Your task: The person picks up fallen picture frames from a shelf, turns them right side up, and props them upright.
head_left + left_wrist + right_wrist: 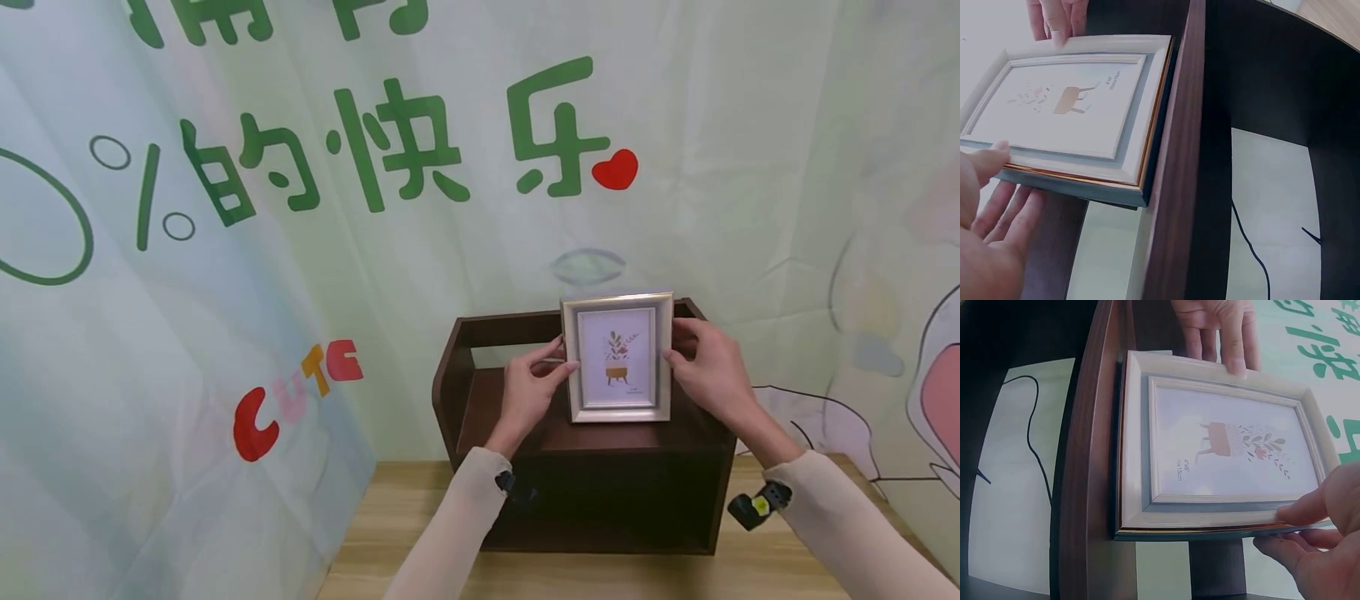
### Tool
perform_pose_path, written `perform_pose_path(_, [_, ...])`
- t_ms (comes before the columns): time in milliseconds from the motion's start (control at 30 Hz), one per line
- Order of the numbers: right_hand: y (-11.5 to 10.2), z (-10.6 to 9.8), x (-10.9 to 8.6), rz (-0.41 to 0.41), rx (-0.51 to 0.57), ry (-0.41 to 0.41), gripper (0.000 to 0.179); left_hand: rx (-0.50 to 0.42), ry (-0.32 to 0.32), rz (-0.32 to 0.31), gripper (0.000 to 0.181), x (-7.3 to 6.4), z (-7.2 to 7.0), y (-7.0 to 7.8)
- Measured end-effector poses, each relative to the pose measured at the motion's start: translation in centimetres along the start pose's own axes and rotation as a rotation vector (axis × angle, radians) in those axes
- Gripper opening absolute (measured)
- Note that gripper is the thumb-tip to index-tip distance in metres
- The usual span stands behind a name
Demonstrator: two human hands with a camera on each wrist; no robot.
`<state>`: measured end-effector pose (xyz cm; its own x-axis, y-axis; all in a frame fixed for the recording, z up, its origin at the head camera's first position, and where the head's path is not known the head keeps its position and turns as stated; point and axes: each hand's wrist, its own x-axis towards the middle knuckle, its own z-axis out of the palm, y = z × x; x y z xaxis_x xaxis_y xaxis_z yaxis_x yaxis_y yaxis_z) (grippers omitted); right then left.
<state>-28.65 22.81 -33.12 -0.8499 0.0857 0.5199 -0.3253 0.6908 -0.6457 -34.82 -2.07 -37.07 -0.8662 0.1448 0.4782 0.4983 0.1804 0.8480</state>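
A picture frame (617, 414) with a pale silver-gold border and a potted-plant print stands upright over the top shelf of a dark brown wooden rack (592, 450). My left hand (527, 387) pinches its left edge, thumb on the front and fingers behind. On the opposite edge, my right hand (711, 367) holds it the same way. Both wrist views show the frame's lower edge (1138, 178) right at the shelf board (1094, 462). The back of the frame is mostly hidden.
The rack stands on a light wood table (405, 500), its lower compartment (600, 500) dark and open at the front. Behind hangs a pale green printed curtain (420, 267) with green lettering. A thin black cable (1250, 244) shows through the rack's lower opening.
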Motion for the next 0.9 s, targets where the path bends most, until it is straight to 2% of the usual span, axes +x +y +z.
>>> perform_pose_path(200, [0.4, 0.0, -0.8, -0.048, 0.017, 0.035, 0.047, 0.005, -0.005, 0.029, 0.049, -0.6, 0.0, -0.2])
perform_pose_path(400, [0.5, -0.2, -1.4, -0.05, 0.027, 0.034, 0.049, 0.015, 0.007, 0.046, 0.05, -0.9, 0.1, -0.1])
perform_pose_path(700, [0.5, -0.3, -1.5, -0.063, 0.022, 0.028, 0.049, 0.106, 0.152, 0.109, 0.039, -1.6, 1.0, 0.0])
perform_pose_path(900, [0.5, 0.0, -1.5, -0.076, 0.026, 0.033, 0.048, 0.1, 0.184, 0.109, 0.037, -1.9, 1.0, -0.2])
